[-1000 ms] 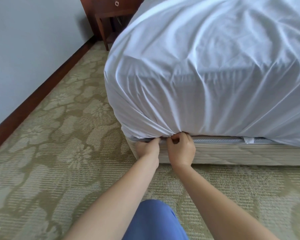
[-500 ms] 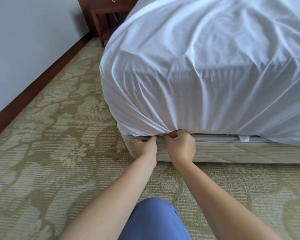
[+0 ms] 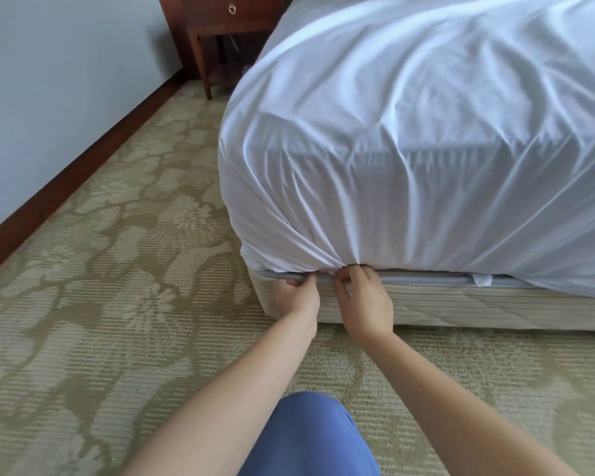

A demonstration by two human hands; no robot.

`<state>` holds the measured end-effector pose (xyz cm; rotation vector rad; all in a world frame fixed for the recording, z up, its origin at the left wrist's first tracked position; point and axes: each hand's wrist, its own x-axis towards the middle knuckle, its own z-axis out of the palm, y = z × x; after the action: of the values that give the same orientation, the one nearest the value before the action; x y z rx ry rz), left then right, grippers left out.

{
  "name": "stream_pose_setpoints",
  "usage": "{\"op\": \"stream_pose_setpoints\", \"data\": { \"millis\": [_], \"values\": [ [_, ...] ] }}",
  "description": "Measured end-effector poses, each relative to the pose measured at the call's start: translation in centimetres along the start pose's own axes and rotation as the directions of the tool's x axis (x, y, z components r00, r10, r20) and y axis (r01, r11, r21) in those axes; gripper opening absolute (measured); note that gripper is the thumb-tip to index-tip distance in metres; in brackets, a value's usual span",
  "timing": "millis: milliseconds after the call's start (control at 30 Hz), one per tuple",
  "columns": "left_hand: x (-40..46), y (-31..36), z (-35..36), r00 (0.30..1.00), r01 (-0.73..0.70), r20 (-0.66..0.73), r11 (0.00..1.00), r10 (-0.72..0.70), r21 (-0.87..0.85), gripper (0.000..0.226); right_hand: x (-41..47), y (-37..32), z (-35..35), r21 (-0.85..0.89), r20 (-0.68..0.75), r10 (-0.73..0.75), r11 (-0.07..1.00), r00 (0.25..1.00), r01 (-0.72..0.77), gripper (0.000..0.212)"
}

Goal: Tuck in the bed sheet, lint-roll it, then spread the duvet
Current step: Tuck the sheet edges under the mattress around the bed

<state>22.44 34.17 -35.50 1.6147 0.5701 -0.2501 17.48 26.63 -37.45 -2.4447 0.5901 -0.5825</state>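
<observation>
A white bed sheet (image 3: 409, 149) covers the mattress and hangs down its side near the corner. Its lower hem is gathered into a bunch of folds just above the grey mattress edge (image 3: 423, 279). My right hand (image 3: 363, 300) pinches that bunched hem with curled fingers. My left hand (image 3: 298, 297) is right beside it, fingers curled under the mattress edge at the sheet's hem. The beige bed base (image 3: 478, 309) shows below the sheet. Neither a lint roller nor a duvet is in view.
Patterned beige carpet (image 3: 117, 269) covers the floor. A dark wooden nightstand (image 3: 227, 32) stands at the head of the bed against the pale wall (image 3: 49, 80), which has a dark skirting board. My blue-clad knee (image 3: 310, 438) is at the bottom.
Both hands stay at the sheet's hem by the corner; the fingers have worked slightly along the mattress edge. The camera has shifted, so the bed sits further right in view.
</observation>
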Motion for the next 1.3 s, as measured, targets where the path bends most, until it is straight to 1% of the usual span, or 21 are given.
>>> {"op": "stream_pose_setpoints", "data": {
  "millis": [33, 67, 133, 200, 300, 367, 467, 533, 600, 667, 733, 867, 933, 1000, 1067, 1100, 1200, 1300],
  "values": [
    [-0.2, -0.2, 0.2, 1.0, 0.0, -0.001, 1.0, 0.0, -0.005, 0.023, -0.1, 0.5, -0.4, -0.071, 0.012, -0.112, 0.991, 0.994, 0.112, 0.015],
    [-0.5, -0.3, 0.3, 1.0, 0.011, 0.006, 1.0, -0.011, -0.006, 0.024, -0.2, 1.1, -1.0, -0.143, 0.027, -0.214, 0.966, 0.976, 0.216, 0.022],
    [-0.9, -0.2, 0.5, 0.997, 0.074, 0.031, 0.997, -0.073, -0.021, 0.029, -0.2, 2.3, -2.2, -0.246, 0.065, -0.324, 0.912, 0.944, 0.33, 0.039],
    [-1.0, -0.1, 0.6, 0.988, 0.147, 0.058, 0.987, -0.144, -0.057, 0.029, -0.1, 3.2, -3.2, -0.334, 0.128, -0.365, 0.86, 0.922, 0.387, 0.052],
    [-0.2, -0.1, 0.9, 0.979, 0.197, 0.075, 0.976, -0.19, -0.095, 0.03, -0.2, 2.8, -3.5, -0.406, 0.316, -0.327, 0.802, 0.891, 0.438, 0.063],
    [0.1, 0.0, 0.9, 0.976, 0.206, 0.092, 0.975, -0.198, -0.087, 0.028, -0.2, 1.9, -3.0, -0.403, 0.406, -0.247, 0.816, 0.88, 0.415, 0.067],
    [-0.1, -0.1, 0.8, 0.976, 0.192, 0.116, 0.979, -0.182, -0.075, 0.026, -0.3, 1.2, -2.6, -0.441, 0.416, -0.176, 0.819, 0.892, 0.367, 0.072],
    [-0.8, -0.2, 1.0, 0.977, 0.168, 0.143, 0.984, -0.157, -0.064, 0.026, -0.4, 1.3, -3.2, -0.442, 0.454, -0.159, 0.814, 0.877, 0.377, 0.075],
    [-1.6, -0.1, 1.4, 0.979, 0.151, 0.149, 0.986, -0.139, -0.067, 0.039, -0.3, 1.7, -4.0, -0.419, 0.494, -0.172, 0.812, 0.852, 0.407, 0.079],
    [-1.9, -0.1, 2.0, 0.982, 0.147, 0.124, 0.989, -0.141, -0.035, 0.047, -0.3, 2.5, -4.8, -0.408, 0.5, -0.178, 0.815, 0.847, 0.412, 0.079],
    [-2.0, 0.1, 2.6, 0.986, 0.152, 0.076, 0.988, -0.15, -0.017, 0.046, -0.4, 3.5, -5.6, -0.422, 0.472, -0.164, 0.82, 0.866, 0.386, 0.076],
    [-2.2, 0.9, 3.4, 0.975, 0.222, 0.031, 0.972, -0.22, -0.077, 0.044, -0.6, 5.0, -7.4, -0.482, 0.408, -0.064, 0.832, 0.911, 0.274, 0.075],
    [-2.6, 1.4, 3.6, 0.971, 0.239, 0.02, 0.965, -0.238, -0.11, 0.04, -0.7, 5.4, -8.3, -0.531, 0.374, 0.006, 0.821, 0.927, 0.209, 0.07],
    [-3.0, 1.6, 3.6, 0.976, 0.218, -0.003, 0.97, -0.22, -0.103, 0.038, -1.1, 6.0, -9.4, -0.572, 0.306, 0.106, 0.815, 0.946, 0.094, 0.065],
    [-3.3, 1.2, 3.6, 0.983, 0.18, -0.022, 0.981, -0.182, -0.072, 0.041, -1.7, 6.9, -10.6, -0.593, 0.265, 0.225, 0.805, 0.938, -0.026, 0.067],
    [-3.3, 0.9, 3.6, 0.986, 0.163, -0.029, 0.985, -0.165, -0.061, 0.041, -1.8, 7.4, -11.1, -0.61, 0.275, 0.261, 0.791, 0.925, -0.041, 0.069],
    [-3.4, 0.4, 4.1, 0.989, 0.146, -0.027, 0.987, -0.148, -0.074, 0.037, -1.1, 8.6, -12.1, -0.66, 0.336, 0.267, 0.751, 0.903, 0.024, 0.073],
    [-3.7, -0.3, 4.5, 0.99, 0.14, -0.014, 0.987, -0.142, -0.074, 0.033, 0.3, 9.5, -12.3, -0.642, 0.368, 0.226, 0.764, 0.902, 0.071, 0.076]
  ]
}}
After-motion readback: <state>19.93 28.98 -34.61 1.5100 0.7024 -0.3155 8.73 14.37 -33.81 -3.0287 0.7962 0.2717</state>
